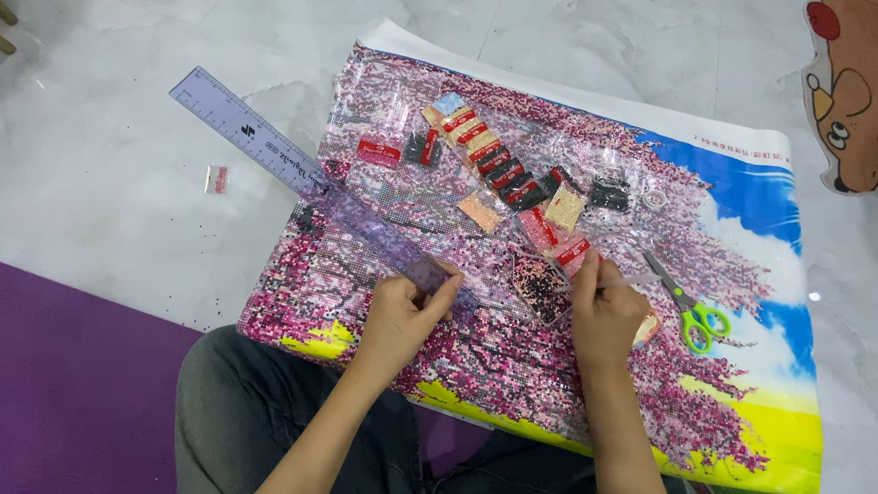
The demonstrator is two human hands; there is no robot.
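A diamond-painting canvas [584, 154] with pink blossom trees, blue sky and a yellow field lies on the floor over my knees. My left hand [402, 313] grips the near end of a long clear purple ruler [283, 159] that slants up to the left across the canvas. My right hand [606, 311] holds a thin pen-like applicator [626, 280], with its tip by a small clear tray of dark beads [540, 282]. Several small bead bags [493, 165] in red, black and beige lie in a row on the canvas above my hands.
Green-handled scissors [691, 310] lie on the canvas right of my right hand. One small bead bag [217, 179] rests on the white marble floor at left. A purple mat [51, 387] lies at bottom left, a cartoon bear cutout [867, 99] at top right.
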